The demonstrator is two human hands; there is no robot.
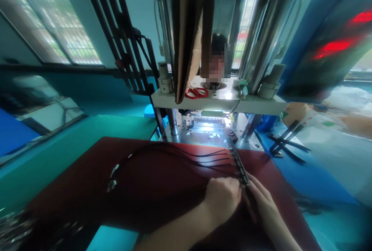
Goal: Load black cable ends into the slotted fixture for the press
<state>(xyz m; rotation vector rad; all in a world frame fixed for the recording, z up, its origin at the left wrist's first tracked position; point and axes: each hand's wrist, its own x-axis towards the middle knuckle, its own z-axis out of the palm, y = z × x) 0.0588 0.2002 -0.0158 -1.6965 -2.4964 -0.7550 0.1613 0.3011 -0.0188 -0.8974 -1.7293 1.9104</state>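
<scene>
A long narrow slotted bar (238, 165) slants across the dark red tabletop, its far end near the machine. Several thin black cables (203, 154) run from the bar's left side and curve away to the left, where shiny ends (113, 179) lie on the tabletop. My right hand (263, 198) grips the near part of the bar from its right side. Against the bar's left edge, my left hand (222, 196) is closed with its fingers curled. What the left fingertips pinch is hidden by the hand.
Behind the dark red tabletop (162, 208) stands a press machine (221, 100) with metal posts and a lit bed. Red-handled scissors (197, 93) lie on its upper plate. Black strips (289, 144) rest on a blue surface to the right. A person is partly visible behind the machine.
</scene>
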